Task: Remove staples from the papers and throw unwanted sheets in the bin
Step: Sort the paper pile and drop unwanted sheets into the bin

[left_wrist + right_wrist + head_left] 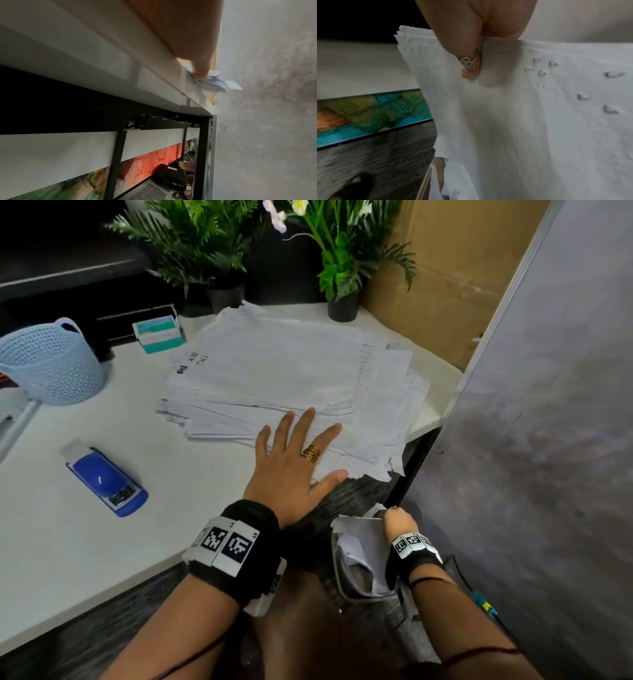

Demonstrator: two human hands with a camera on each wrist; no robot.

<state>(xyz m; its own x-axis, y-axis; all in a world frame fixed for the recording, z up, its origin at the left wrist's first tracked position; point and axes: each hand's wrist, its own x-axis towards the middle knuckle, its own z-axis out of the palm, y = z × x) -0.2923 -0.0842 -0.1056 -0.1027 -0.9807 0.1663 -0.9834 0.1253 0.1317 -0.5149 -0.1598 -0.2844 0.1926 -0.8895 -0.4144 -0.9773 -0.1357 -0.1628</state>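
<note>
A thick, untidy stack of white papers (274, 378) lies on the white desk (102, 542). My left hand (291, 460) rests flat on the stack's near edge, fingers spread and straight. Below the desk's right corner my right hand (397, 522) pinches a bundle of white sheets (513, 121) by its top edge; several bent staples (541, 73) show in it. The bundle hangs into a grey bin (342, 580) on the floor that holds crumpled paper (359, 546). In the left wrist view my thumb (200, 69) presses paper at the desk's edge.
A blue stapler (106, 477) lies at the desk's front left. A pale blue perforated basket (51, 364), a small teal box (159, 333) and two potted plants (339, 261) stand farther back. A grey partition (548, 405) closes off the right side, close to the bin.
</note>
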